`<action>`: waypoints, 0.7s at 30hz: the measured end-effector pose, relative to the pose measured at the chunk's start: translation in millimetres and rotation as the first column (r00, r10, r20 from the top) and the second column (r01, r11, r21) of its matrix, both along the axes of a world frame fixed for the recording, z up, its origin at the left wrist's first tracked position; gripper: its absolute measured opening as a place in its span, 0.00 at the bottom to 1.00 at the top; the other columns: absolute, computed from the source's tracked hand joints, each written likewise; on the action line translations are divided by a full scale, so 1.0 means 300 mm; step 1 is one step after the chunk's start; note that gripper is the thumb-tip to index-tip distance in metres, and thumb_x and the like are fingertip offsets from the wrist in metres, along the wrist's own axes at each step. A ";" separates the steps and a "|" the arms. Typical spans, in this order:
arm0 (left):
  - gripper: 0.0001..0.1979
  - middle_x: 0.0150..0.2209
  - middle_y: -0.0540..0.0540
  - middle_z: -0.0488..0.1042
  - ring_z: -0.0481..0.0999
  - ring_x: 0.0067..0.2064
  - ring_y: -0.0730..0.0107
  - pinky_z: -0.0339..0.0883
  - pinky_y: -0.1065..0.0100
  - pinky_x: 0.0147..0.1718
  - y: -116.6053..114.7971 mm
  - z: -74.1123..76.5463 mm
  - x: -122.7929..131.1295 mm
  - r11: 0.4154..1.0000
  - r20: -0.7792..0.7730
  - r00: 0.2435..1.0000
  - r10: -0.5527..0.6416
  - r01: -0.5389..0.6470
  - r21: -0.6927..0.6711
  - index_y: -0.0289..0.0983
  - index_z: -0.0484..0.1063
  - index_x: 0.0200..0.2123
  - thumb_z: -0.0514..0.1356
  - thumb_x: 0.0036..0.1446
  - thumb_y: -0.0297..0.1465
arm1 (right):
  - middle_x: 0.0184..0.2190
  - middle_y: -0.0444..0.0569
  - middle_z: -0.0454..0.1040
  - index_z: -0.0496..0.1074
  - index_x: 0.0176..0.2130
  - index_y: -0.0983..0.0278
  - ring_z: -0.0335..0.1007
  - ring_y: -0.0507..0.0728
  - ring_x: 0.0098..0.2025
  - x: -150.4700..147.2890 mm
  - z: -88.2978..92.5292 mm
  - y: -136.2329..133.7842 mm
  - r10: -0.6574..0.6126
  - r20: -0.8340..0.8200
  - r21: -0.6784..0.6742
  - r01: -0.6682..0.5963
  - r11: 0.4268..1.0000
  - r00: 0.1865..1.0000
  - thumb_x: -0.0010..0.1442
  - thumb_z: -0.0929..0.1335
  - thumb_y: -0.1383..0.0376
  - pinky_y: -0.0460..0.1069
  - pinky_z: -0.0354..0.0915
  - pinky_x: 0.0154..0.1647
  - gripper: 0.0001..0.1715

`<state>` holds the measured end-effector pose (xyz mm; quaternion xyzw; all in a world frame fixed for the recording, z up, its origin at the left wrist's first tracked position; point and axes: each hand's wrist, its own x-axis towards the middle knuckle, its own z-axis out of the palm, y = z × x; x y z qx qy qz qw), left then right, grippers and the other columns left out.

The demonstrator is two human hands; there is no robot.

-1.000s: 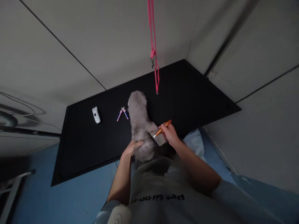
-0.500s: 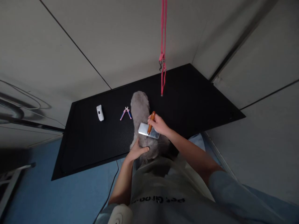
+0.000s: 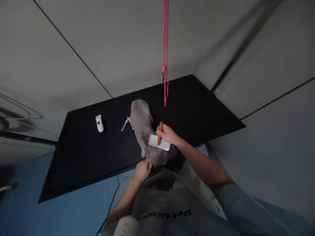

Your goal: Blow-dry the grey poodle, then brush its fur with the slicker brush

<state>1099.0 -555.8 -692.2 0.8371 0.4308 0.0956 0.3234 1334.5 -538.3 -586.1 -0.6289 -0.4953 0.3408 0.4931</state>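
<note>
A grey, furry animal that looks like a cat (image 3: 140, 123) is on the black table (image 3: 81, 157), its rear end towards me. My right hand (image 3: 168, 134) is closed around the brown wooden handle of a slicker brush (image 3: 159, 141). The brush's flat silver back faces up, over the animal's hindquarters. At the near table edge, my left hand (image 3: 143, 169) has its fingers curled in against the animal's lower rear; what they grip is hidden. Pink-and-blue nail clippers (image 3: 127, 124) lie with handles spread just left of the animal.
A white handheld device (image 3: 99, 123) lies on the table's left part. A pink grooming loop (image 3: 166, 88) with a metal clip hangs above the far side. Pale wall panels (image 3: 103, 42) stand behind the table. A dark cable (image 3: 112, 203) runs down in front, over a blue floor (image 3: 71, 209).
My left hand has gone from lying open on the animal's rump to closed lower at its near side. The animal's front has swung slightly left. The view has shifted.
</note>
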 end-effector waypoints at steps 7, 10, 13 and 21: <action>0.07 0.29 0.39 0.76 0.77 0.33 0.52 0.62 0.60 0.36 0.003 0.047 -0.100 0.991 -0.146 0.981 -0.131 0.129 -0.024 0.41 0.72 0.27 0.56 0.56 0.33 | 0.25 0.42 0.71 0.69 0.31 0.62 0.66 0.52 0.28 -0.048 -0.006 0.063 0.245 -0.085 -0.038 -0.249 0.968 0.966 0.49 0.70 0.65 0.48 0.62 0.32 0.06; 0.07 0.33 0.37 0.77 0.77 0.39 0.52 0.62 0.60 0.40 0.028 0.115 -0.109 0.981 -0.272 0.943 -0.193 0.189 -0.044 0.39 0.73 0.29 0.55 0.57 0.30 | 0.26 0.42 0.71 0.68 0.33 0.62 0.67 0.53 0.30 -0.054 -0.027 0.065 -0.041 -0.137 0.014 0.044 0.999 0.990 0.52 0.68 0.62 0.48 0.63 0.34 0.07; 0.07 0.40 0.33 0.76 0.75 0.46 0.48 0.61 0.57 0.47 0.057 0.221 -0.078 0.990 -0.271 0.955 -0.123 0.135 0.026 0.37 0.75 0.35 0.60 0.53 0.32 | 0.26 0.43 0.72 0.68 0.31 0.62 0.69 0.54 0.30 -0.048 -0.080 0.017 -0.052 -0.315 -0.042 0.041 0.998 0.948 0.48 0.71 0.59 0.48 0.65 0.33 0.12; 0.13 0.34 0.38 0.76 0.64 0.58 0.40 0.35 0.49 0.63 0.136 0.281 0.283 0.987 0.368 0.918 -0.145 0.159 -0.008 0.38 0.72 0.25 0.71 0.39 0.37 | 0.26 0.45 0.72 0.63 0.31 0.61 0.71 0.57 0.32 0.115 -0.204 -0.194 -0.584 -0.388 -0.162 0.571 0.805 0.713 0.47 0.69 0.51 0.50 0.66 0.33 0.19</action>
